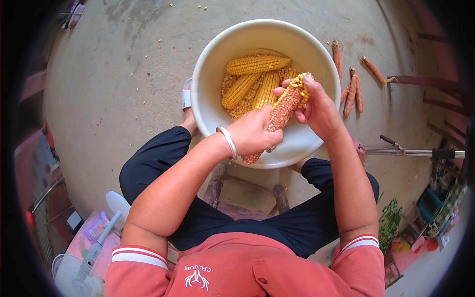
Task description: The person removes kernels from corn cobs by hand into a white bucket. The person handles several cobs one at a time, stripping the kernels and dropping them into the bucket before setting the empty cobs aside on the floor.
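Observation:
Over the tub, both hands grip a mostly stripped, reddish corn cob (284, 108), with yellow kernels left round its far end. My left hand (251, 129), with a white bangle at its wrist, is wrapped round the cob's lower part. A bare reddish end pokes out below that hand; whether it belongs to a second cob I cannot tell. My right hand (319, 107) closes round the upper end, its thumb on the kernels at the tip. Beneath, a large whitish tub (210, 74) holds several full yellow ears of corn (258, 64) on loose kernels (242, 108).
Several bare cobs (350, 91) lie on the concrete floor (128, 64) right of the tub. Stray kernels dot the floor. A metal pole (415, 152) extends to the right. Below the tub is a wooden stool (215, 185). A pink table (106, 252) with a fan stands at lower left.

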Motion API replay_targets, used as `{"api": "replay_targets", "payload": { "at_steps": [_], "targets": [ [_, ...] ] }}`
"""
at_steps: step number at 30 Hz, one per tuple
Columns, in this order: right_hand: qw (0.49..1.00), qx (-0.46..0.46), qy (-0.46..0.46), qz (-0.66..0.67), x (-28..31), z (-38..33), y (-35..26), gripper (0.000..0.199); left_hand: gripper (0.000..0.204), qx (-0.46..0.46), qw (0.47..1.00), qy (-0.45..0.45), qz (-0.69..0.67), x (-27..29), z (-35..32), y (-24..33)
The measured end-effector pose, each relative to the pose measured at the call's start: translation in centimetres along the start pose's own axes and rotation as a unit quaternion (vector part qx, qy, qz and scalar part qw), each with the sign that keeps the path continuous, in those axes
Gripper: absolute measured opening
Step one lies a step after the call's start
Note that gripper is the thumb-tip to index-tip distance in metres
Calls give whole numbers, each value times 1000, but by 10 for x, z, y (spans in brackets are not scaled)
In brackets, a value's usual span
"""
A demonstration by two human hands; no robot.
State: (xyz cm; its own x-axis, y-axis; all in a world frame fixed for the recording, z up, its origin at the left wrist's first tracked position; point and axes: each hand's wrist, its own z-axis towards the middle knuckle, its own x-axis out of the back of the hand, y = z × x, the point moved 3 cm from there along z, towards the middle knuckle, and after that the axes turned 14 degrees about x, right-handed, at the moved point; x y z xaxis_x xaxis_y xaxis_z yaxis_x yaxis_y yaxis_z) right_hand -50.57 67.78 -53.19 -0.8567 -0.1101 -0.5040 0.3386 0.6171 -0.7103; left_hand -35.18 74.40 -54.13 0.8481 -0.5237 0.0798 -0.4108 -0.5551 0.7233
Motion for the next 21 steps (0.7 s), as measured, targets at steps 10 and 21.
{"api": "replay_targets", "payload": {
  "at_steps": [10, 21],
  "targets": [
    [993, -14, 9, -117, 9, 6, 23, 27, 44, 119, 943, 149, 272, -13, -19, 17],
    [909, 136, 126, -374, -1, 1, 14, 36, 43, 103, 910, 225, 331, -10, -15, 19]
  ]
}}
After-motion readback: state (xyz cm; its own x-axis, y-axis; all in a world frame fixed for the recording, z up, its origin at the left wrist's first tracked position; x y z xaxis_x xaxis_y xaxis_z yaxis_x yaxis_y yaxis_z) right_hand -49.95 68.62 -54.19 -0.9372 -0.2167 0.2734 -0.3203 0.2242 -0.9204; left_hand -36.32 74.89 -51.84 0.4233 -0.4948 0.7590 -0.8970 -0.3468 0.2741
